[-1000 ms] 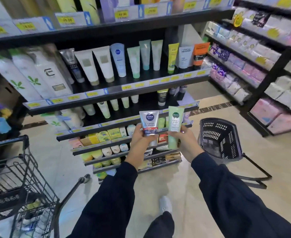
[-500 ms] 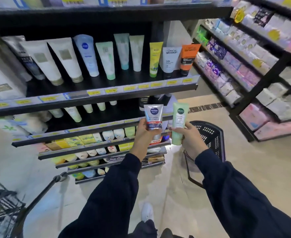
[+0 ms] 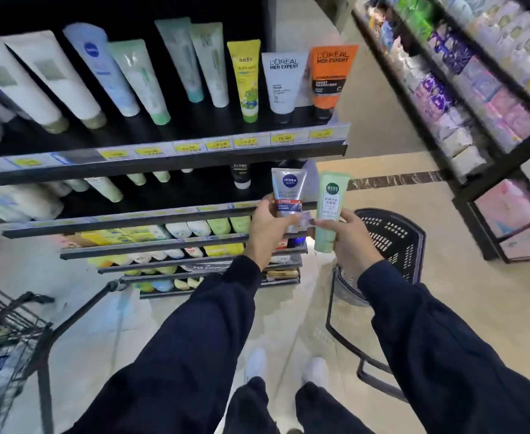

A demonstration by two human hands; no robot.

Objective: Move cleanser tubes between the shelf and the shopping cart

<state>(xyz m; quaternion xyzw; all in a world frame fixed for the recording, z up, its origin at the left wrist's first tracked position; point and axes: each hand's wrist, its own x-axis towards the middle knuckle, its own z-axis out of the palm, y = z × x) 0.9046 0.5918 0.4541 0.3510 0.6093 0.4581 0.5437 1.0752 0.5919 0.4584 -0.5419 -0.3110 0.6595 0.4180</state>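
My left hand [image 3: 268,228] grips a silver Nivea Men cleanser tube [image 3: 288,192] upright, in front of the second shelf's right end. Beside it, my right hand [image 3: 349,239] holds a pale green cleanser tube [image 3: 331,208], also upright. Above them the upper shelf [image 3: 176,155] carries a row of standing tubes, with a white L'Oreal tube [image 3: 284,81] and an orange L'Oreal tube [image 3: 331,78] at its right end. The black wire shopping cart [image 3: 13,336] is at the lower left edge, with blurred items inside.
A black plastic basket on a wheeled frame [image 3: 392,242] stands on the floor just behind my right hand. A second shelving unit [image 3: 482,98] with pastel packs runs along the right. Lower shelves hold small yellow and green items. My white shoes show at the bottom.
I have stepped closer to the shelf and the view has shifted right. Both hands keep their tubes, raised towards the second shelf's right end. The cart has slid to the left edge.
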